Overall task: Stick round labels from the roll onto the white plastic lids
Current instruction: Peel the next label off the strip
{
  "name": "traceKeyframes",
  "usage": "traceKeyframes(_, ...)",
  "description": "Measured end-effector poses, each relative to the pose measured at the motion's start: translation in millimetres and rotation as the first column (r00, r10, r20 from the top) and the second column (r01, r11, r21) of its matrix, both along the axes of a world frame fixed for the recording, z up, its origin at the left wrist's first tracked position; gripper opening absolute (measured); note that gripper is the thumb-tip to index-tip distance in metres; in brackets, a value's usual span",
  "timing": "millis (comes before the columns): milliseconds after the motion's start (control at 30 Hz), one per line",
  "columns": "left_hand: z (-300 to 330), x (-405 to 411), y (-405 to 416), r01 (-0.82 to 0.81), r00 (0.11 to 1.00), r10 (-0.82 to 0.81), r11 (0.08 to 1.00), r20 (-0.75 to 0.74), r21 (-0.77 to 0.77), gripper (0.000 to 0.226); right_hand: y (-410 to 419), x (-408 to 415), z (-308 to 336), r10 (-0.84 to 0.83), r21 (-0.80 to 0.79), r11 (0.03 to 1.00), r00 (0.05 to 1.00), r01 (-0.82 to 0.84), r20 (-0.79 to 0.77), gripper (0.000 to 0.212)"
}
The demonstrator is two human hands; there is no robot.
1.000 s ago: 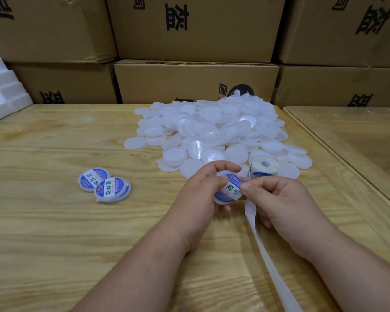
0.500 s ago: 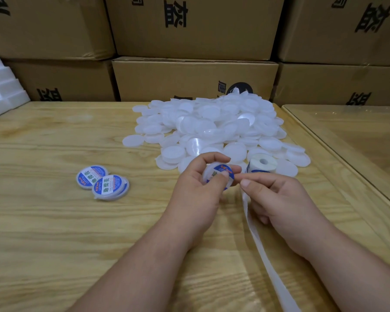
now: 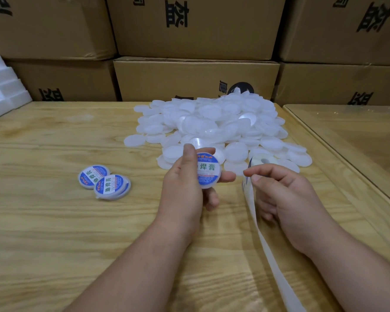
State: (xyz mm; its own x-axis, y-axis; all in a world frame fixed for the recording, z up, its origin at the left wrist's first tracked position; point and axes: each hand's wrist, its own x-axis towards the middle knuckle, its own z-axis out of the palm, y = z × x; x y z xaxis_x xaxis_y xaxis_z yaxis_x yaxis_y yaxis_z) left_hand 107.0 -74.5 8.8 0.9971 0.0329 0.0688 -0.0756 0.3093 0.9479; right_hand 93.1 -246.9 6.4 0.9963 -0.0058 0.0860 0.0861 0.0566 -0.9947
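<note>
My left hand [image 3: 184, 190] holds a white lid [image 3: 208, 171] upright between thumb and fingers; a round blue-and-white label covers its face. My right hand [image 3: 286, 194] is just to its right, apart from the lid. Its fingers are curled, and thumb and forefinger pinch the white backing strip [image 3: 266, 244]. That strip comes off the label roll [image 3: 262, 162], which stands right behind this hand, and trails toward me across the table. Behind both hands lies a big heap of bare white lids [image 3: 212, 122]. Two labelled lids [image 3: 104, 182] lie overlapping on the left.
The wooden table [image 3: 54, 244] has stacked cardboard boxes [image 3: 196, 79] along its far edge. White foam blocks [image 3: 2, 93] sit at the far left. A second table with a glass top [image 3: 358, 136] adjoins on the right.
My right hand has let go of the lid's label and drawn back to the right. The left hand has turned the labelled lid to face me and lifted it slightly.
</note>
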Motion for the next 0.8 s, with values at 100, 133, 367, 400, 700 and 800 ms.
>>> traceKeyframes(100,-3,2,0,-0.048,0.999,0.048,0.999,-0.017,0.018,0.042,0,0,0,-0.018,-0.022,1.0,1.0,0.018,-0.005,0.017)
traceKeyframes(133,-4,3,0,-0.051,0.998,0.052,0.998,-0.018,0.033,0.036,0,0,0,-0.017,-0.025,1.0,1.0,0.017,-0.005,0.017)
traceKeyframes(367,-4,8,0,-0.082,0.992,0.066,0.983,-0.103,-0.162,0.005,0,2,-1,-0.009,-0.016,1.0,1.0,0.009,-0.003,0.023)
traceKeyframes(400,-2,10,2,-0.1,0.986,0.063,0.964,-0.152,-0.248,0.007,0,2,-2,-0.012,-0.016,1.0,1.0,0.012,-0.003,0.023)
traceKeyframes(700,3,29,40,-0.355,0.932,0.235,0.744,-0.274,-0.566,0.03,-2,3,-4,-0.011,-0.02,1.0,1.0,0.012,0.004,0.022)
traceKeyframes(800,3,33,50,-0.393,0.92,0.307,0.687,-0.245,-0.612,0.028,-3,3,-4,-0.015,-0.024,1.0,1.0,0.015,0.005,0.022)
